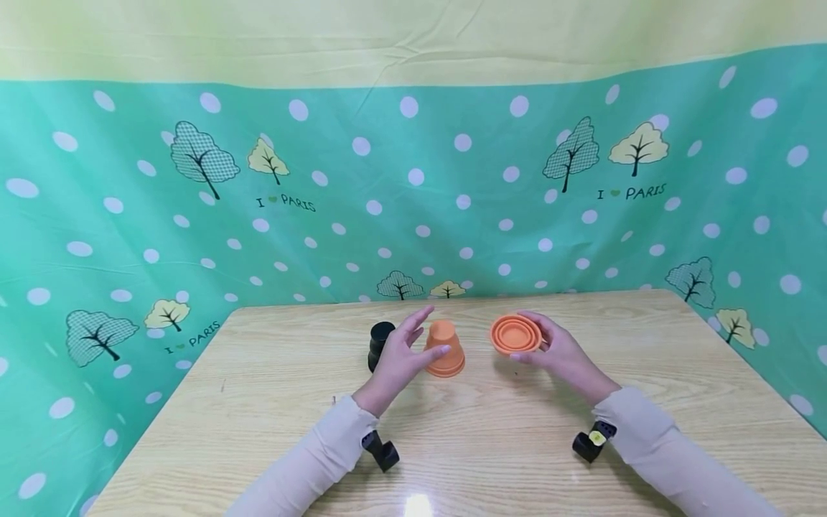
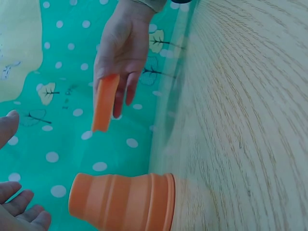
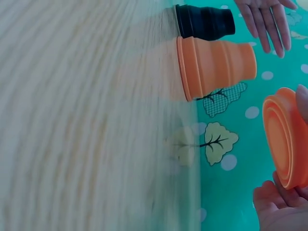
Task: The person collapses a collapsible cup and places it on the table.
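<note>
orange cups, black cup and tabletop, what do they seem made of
Tall orange cup and flattened orange cup: perhaps silicone, matte; stepped and nested rings suggest folding rubbery walls. Black cup: possibly the same, slightly shinier, given similar ridges and highlights. Tabletop: wood or wood-look laminate, smooth satin; grain and a bright reflection show.

A long, off-white left sleeve (image 1: pixel 304 463) is creasing toward its wrist end, while a matching right sleeve (image 1: pixel 672 446) is showing the same plain, pale cloth. A black left wrist camera (image 1: pixel 388 456) is jutting out with a stubby, rounded housing; its black counterpart, the right wrist camera (image 1: pixel 586 447), is bearing a small yellow mark. The left hand (image 1: pixel 395 355) and right hand (image 1: pixel 557 346) are emerging bare from the fabric.
</note>
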`<state>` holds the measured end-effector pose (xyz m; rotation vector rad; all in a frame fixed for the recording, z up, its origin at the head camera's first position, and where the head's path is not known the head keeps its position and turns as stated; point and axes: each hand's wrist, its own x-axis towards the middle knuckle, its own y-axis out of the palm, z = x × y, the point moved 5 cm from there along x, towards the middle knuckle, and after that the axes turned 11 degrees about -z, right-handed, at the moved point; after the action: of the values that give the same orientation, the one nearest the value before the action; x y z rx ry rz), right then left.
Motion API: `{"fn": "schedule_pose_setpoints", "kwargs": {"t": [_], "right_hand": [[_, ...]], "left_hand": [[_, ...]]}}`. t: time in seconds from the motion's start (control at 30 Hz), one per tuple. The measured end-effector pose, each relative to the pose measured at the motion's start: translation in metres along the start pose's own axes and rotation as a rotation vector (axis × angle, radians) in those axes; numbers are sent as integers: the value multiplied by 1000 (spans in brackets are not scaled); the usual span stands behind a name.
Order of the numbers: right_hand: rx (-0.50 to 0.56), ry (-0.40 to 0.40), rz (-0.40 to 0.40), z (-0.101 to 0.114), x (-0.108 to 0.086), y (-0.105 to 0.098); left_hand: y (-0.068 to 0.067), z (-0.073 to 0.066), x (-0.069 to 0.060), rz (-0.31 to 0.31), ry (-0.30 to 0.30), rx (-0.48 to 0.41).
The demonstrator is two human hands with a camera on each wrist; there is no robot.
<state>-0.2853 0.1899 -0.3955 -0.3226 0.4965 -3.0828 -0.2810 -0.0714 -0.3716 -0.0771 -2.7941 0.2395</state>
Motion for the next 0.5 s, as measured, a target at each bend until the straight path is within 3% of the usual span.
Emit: {"fn": "schedule_pose_setpoints", "kwargs": {"t": [0.5], "right_hand": [[-39, 98, 53, -34, 6, -14]], "left_hand": [[1, 9, 1, 24, -86, -15]]}}
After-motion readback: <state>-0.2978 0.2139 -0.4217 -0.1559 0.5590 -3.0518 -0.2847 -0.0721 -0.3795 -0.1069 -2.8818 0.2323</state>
